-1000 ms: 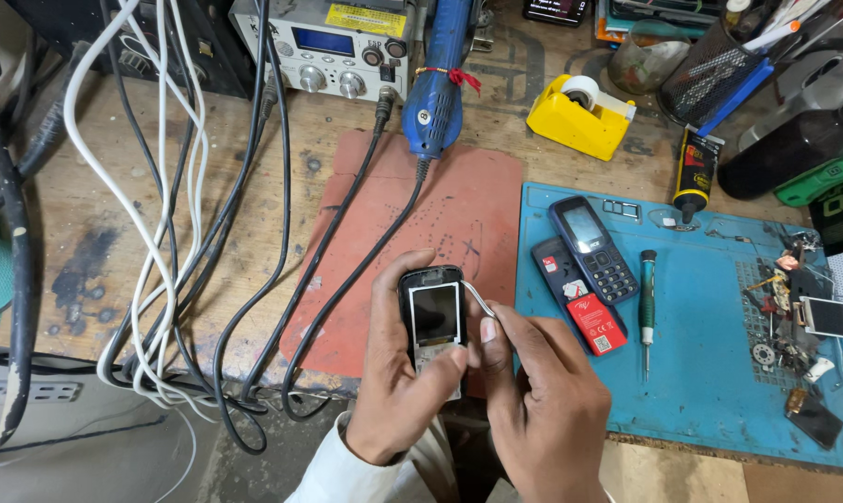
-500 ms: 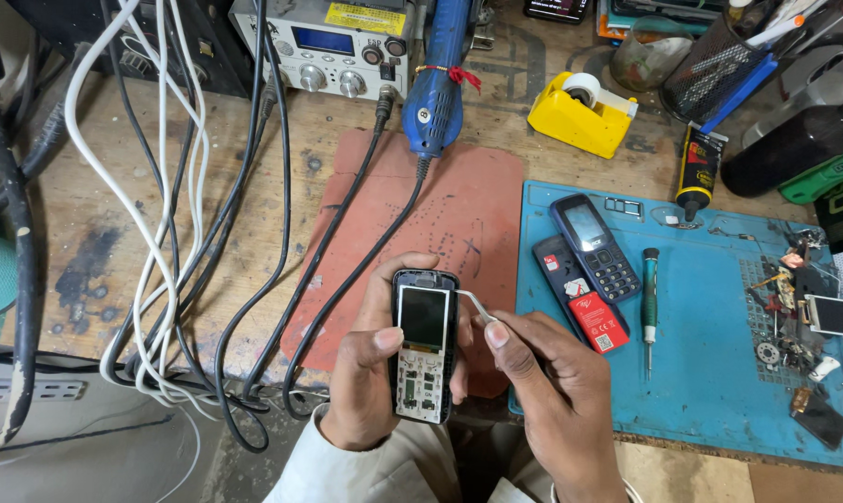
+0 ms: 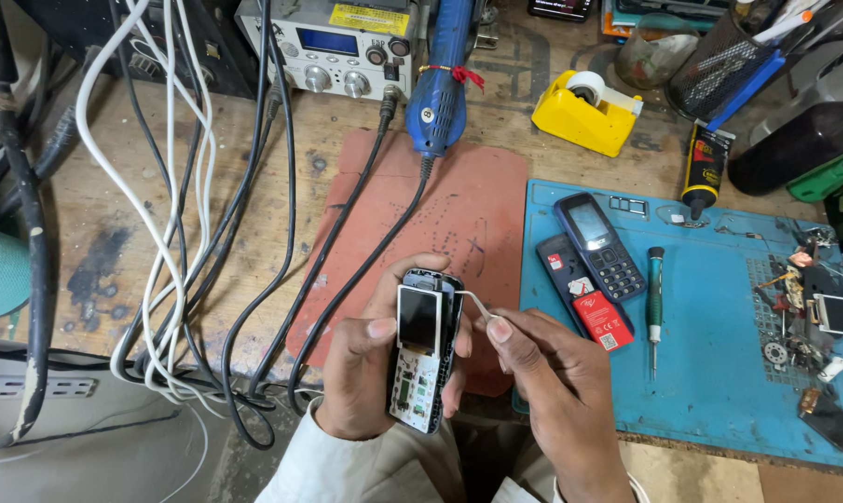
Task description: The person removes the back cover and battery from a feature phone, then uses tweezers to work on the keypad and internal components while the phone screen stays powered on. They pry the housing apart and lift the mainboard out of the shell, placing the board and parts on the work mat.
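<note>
White keypad board now exposed on the stripped phone [image 3: 425,346], gripped upright in the left hand [image 3: 365,373] over the red mat [image 3: 459,224]; the front cover was present half a second earlier (since removed); a thin white tool [image 3: 473,300] is pinched in the right hand [image 3: 552,373] at the phone's edge.

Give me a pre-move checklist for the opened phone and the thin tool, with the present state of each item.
1. Left hand grips the opened phone by its sides: ok.
2. Screen uncovered, facing the camera: ok.
3. Right hand pinches the thin white tool: ok.
4. Tool tip touches the phone's right edge: ok.
5. Tip seated in the seam: cannot tell.
6. Green screwdriver lies on the blue mat nearby: ok.
</note>
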